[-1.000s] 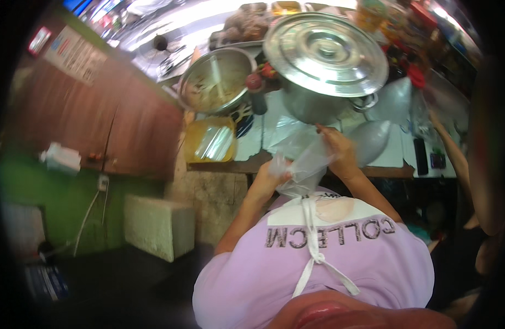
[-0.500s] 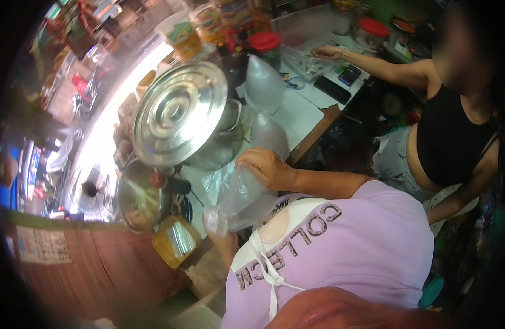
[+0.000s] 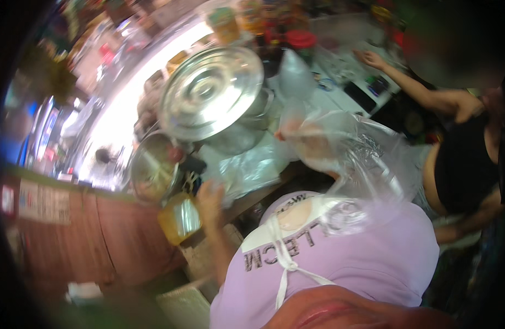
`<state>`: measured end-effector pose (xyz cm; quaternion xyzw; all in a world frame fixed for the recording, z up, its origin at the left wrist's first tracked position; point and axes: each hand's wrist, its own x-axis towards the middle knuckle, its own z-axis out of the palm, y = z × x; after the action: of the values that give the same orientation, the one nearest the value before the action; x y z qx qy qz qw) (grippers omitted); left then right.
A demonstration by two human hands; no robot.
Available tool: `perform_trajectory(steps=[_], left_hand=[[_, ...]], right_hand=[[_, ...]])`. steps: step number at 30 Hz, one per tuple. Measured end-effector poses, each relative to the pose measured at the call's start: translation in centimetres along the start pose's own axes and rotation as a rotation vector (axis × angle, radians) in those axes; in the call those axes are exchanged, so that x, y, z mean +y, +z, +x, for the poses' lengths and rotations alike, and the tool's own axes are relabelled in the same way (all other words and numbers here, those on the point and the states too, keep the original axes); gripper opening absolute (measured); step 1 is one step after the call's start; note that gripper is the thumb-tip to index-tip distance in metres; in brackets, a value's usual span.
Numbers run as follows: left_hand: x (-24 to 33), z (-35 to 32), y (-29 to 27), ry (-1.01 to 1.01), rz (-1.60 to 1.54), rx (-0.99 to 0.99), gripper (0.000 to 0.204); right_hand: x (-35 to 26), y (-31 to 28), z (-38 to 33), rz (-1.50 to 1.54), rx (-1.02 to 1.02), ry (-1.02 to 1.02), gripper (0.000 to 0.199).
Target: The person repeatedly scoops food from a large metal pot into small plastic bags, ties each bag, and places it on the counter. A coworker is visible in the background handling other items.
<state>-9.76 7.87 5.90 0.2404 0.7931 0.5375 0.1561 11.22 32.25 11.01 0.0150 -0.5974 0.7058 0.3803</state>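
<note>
A large clear plastic bag (image 3: 373, 159) billows out from my right hand (image 3: 312, 145), across my lilac shirt. That hand is closed on the bag, and part of it shows through the film. My left hand (image 3: 210, 200) is raised beside a yellow container (image 3: 180, 219), its fingers smeared by motion. Between the two hands, thin clear plastic bags (image 3: 252, 170) lie flat on the table. Behind them stands a big metal pot (image 3: 236, 137) under a wide shiny lid (image 3: 211, 90). A puffed, pointed plastic bag (image 3: 296, 77) is upright near my right hand.
Left of the pot is a metal bowl (image 3: 153, 170) with pale food in it. A red-lidded jar (image 3: 300, 41) and a dark phone (image 3: 360, 96) are farther back. A co-worker in a black top (image 3: 463, 159) reaches over the table on the right. Reddish boarding (image 3: 110, 236) borders the left.
My right hand has swung right and away from the left, and the plastic bag has spread open with it. My left hand no longer touches that bag. The whole view has shifted.
</note>
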Motion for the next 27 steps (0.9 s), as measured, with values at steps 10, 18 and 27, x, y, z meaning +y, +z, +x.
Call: perform_trajectory(steps=[10,18,27], left_hand=[[5.0,-4.6,7.6,0.164,-0.719,-0.129,0.027],[4.6,-4.4,7.6,-0.241,-1.421,-0.36,0.017],[7.2,-1.6,12.1,-0.336,-1.707,-0.594,0.015]], right_hand=[[2.4,5.2,0.2,-1.139,-0.29,-0.489,0.03],[-0.7,1.5,-0.3,0.831,0.078,0.964,0.029],[-2.0,-7.0,1.1,0.68,0.048,0.47,0.02]])
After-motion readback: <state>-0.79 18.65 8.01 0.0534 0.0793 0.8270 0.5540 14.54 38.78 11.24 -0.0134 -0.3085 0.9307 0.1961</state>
